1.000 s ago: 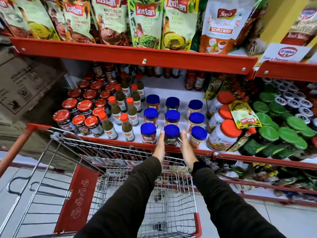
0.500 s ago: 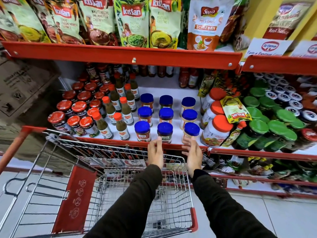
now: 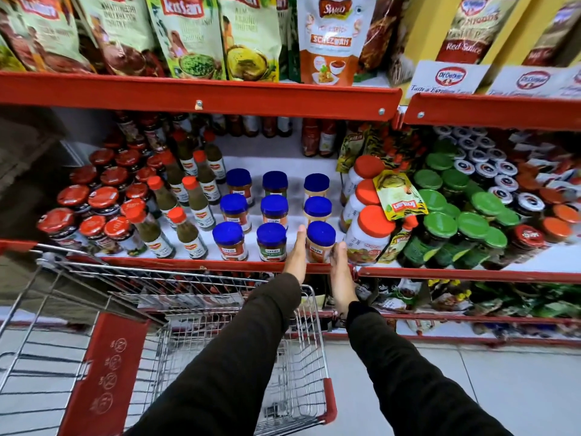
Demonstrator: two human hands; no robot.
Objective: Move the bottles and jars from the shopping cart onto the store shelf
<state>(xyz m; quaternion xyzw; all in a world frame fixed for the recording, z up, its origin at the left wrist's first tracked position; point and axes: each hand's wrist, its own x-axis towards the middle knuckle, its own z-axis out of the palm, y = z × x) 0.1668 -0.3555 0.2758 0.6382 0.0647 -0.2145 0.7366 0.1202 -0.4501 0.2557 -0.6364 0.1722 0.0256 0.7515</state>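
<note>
Both hands have slid rightward along the shelf edge since a moment ago, leaving the middle blue-lidded jar for the one at the right end of the front row. From where I stand, the store shelf (image 3: pixel 195 264) is the biggest thing here, its red lip running across in front of red-capped jars, green sauce bottles (image 3: pixel 188 234) and a three-by-three block of blue lids. Below it the shopping cart (image 3: pixel 301 366) sits pushed up close; its wire basket looks bare as far as I can see, though the arms hide part of the floor of it.

The left hand (image 3: pixel 295 256) lies flat and open against the left side of the front-right jar (image 3: pixel 320 242), fingers together; the right hand (image 3: pixel 339 272) cups its right side, open too, not clamped. Between them the jar stands upright just behind the lip.

To do this well, I'd say nudge it gently from both sides until it lines up with its column, keeping it clear of the big orange-lidded jar (image 3: pixel 369 234) just beside.
</note>
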